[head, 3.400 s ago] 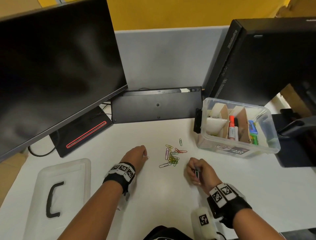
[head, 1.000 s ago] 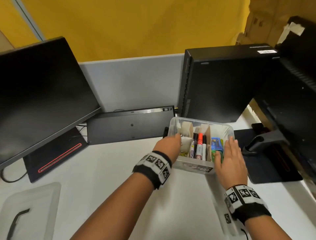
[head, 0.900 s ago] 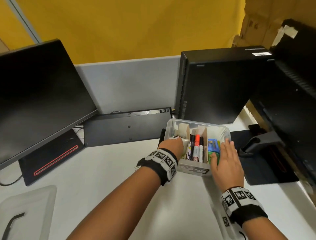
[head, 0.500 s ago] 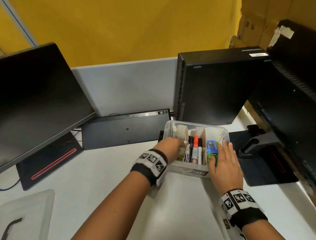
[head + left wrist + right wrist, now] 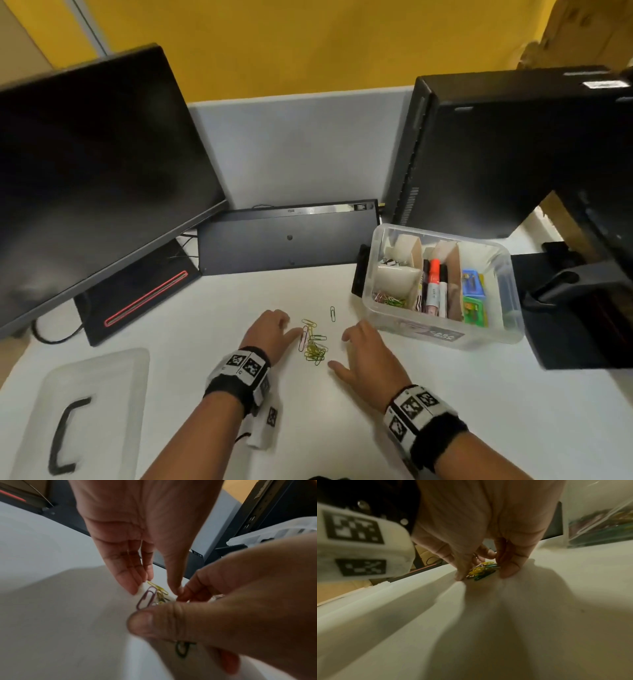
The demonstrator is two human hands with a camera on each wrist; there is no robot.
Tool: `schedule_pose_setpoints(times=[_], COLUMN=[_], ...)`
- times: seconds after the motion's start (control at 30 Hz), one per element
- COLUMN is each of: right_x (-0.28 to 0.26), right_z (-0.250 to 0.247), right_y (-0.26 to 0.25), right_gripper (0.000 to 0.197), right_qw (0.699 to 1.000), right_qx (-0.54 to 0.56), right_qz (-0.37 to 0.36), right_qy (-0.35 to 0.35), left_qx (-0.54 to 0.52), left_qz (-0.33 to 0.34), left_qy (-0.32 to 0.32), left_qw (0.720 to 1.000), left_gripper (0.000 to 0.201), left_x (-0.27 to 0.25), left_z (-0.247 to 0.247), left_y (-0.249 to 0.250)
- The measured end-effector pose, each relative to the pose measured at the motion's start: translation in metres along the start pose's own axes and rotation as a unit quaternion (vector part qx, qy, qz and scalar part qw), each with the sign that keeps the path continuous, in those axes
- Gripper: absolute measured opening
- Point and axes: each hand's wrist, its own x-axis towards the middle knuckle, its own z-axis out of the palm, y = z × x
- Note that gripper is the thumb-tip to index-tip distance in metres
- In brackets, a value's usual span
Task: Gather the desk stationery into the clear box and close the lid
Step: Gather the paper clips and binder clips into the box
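A small heap of coloured paper clips point(image 5: 313, 346) lies on the white desk, with one loose clip point(image 5: 332, 313) just beyond it. My left hand point(image 5: 284, 325) rests left of the heap, its straight fingers point(image 5: 130, 582) and thumb touching the desk beside a pink clip point(image 5: 146, 597). On the heap's right, my right hand point(image 5: 339, 351) is spread, with its thumb and fingers set on the desk either side of the clips point(image 5: 481, 570). Neither hand holds anything. The clear box point(image 5: 493, 329) stands open at the right, with markers point(image 5: 435, 284) and more clips point(image 5: 388, 298) inside.
The box lid point(image 5: 85, 411) with a black handle lies at the front left. A monitor point(image 5: 85, 171) stands at the left, a keyboard point(image 5: 287, 236) leans at the back, and a black computer case point(image 5: 507, 154) rises behind the box. A dark mat point(image 5: 565, 329) lies right of the box.
Both hands have left the box and come back down to the clip heap on the desk. The left hand was inside the box's left compartment; the right hand lay on its right side.
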Motion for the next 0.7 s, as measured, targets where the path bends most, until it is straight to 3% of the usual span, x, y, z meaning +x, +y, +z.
schedule_pose_setpoints(times=[0.07,0.17,0.47,0.6,0.7], right_x=[0.018,0.040,0.054,0.055,0.054], right_z=[0.019,0.041,0.052,0.052,0.056], right_y=[-0.008,-0.025,-0.030,-0.031,-0.030], right_gripper=[0.062,0.075,0.025,0.021,0.029], right_qw=[0.997,0.991,0.989,0.991,0.995], right_qx=[0.006,0.031,0.031,0.011,-0.059], right_qz=[0.058,0.119,0.141,0.131,0.084], right_qy=[-0.047,-0.047,0.011,0.020,-0.003], left_qx=[-0.008,-0.032,-0.102,-0.083,-0.057], left_qz=[-0.005,-0.021,-0.028,0.007,0.033], left_qy=[-0.001,0.000,-0.015,-0.034,-0.055], left_qw=[1.000,0.999,0.994,0.996,0.996], left_gripper=[0.049,0.056,0.022,0.013,0.017], left_x=[0.008,0.017,0.028,0.027,0.027], left_z=[0.007,0.013,0.021,0.017,0.013], left_y=[0.007,0.022,0.029,0.028,0.027])
